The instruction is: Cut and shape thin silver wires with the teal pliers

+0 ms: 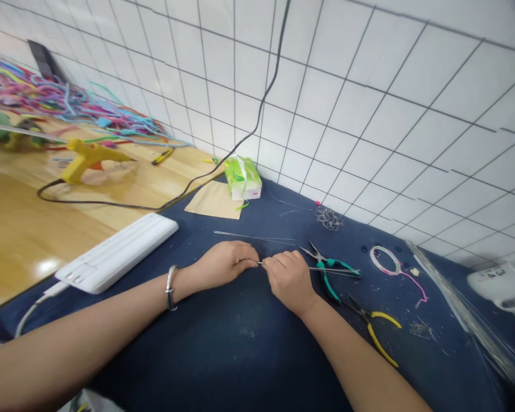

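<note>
My left hand (230, 265) and my right hand (290, 279) meet near the middle of the dark blue mat (240, 355), both closed on a thin bundle of metal wires (335, 270). A short piece of it shows between my fingertips, and the long ends stick out to the right past my right hand. Just behind my hands lie several loose straight wires (257, 236). Close to the right are teal-handled long-nose pliers (326, 266), spread apart, and yellow-handled pliers (371, 323) in front of them.
A white power strip (120, 252) lies left. Behind are a tissue pack (242, 177), brown paper (214, 200) and a coiled wire clump (328, 218). Right are a white ring spool (385, 260) and bundled long wires (450, 286). A yellow glue gun (90, 160) trails its black cord across.
</note>
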Demonstrator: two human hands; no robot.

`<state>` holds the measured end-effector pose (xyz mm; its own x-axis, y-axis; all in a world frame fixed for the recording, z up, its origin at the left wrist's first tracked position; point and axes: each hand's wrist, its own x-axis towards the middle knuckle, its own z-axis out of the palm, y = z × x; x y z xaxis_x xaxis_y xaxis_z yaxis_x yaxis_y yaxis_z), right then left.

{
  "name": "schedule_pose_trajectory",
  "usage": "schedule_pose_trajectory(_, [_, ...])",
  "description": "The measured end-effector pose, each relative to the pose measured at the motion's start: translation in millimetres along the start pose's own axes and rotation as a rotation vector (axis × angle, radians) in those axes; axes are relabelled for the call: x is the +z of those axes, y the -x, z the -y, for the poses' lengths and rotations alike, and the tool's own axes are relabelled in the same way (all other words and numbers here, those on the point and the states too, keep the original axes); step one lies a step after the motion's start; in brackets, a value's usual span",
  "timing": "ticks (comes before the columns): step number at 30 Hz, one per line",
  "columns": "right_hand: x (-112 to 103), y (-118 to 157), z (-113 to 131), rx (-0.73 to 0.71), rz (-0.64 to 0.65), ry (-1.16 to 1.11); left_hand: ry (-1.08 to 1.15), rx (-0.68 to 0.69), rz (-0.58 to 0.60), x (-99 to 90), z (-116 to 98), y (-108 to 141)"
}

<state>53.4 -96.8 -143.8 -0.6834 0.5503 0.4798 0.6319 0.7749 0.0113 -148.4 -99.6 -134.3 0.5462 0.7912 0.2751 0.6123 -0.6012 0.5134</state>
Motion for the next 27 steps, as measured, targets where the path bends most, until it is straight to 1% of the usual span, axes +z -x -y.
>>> schedule_pose_trajectory(4, [0.1,-0.3,-2.9,0.015,-0.037,-0.013,-0.007,-0.012,-0.018,-5.9,0.3,0.3])
schedule_pose_trajectory(9, [0.7,-0.6,-3.5,0.022,-0.061,-0.036,0.000,0.001,-0.008,-10.1,1.3,-0.1])
schedule_pose_trajectory(13, [1.6,-0.3,-3.2,0.023,-0.057,-0.051,-0.002,-0.004,0.000,-9.7,2.1,-0.1])
schedule_pose_trajectory(17, [1.3,-0.4,-3.4,0.008,-0.065,-0.014,-0.002,-0.006,-0.017,-7.7,2.6,0.3])
schedule_pose_trajectory(21, [0.7,-1.1,-3.8,-0.021,-0.048,0.024,0.003,0.005,-0.025,-6.1,3.0,0.5])
schedule_pose_trajectory(27, [1.3,-0.9,-5.1,-0.029,-0.025,0.012,0.000,-0.002,-0.013,-6.6,3.7,0.7])
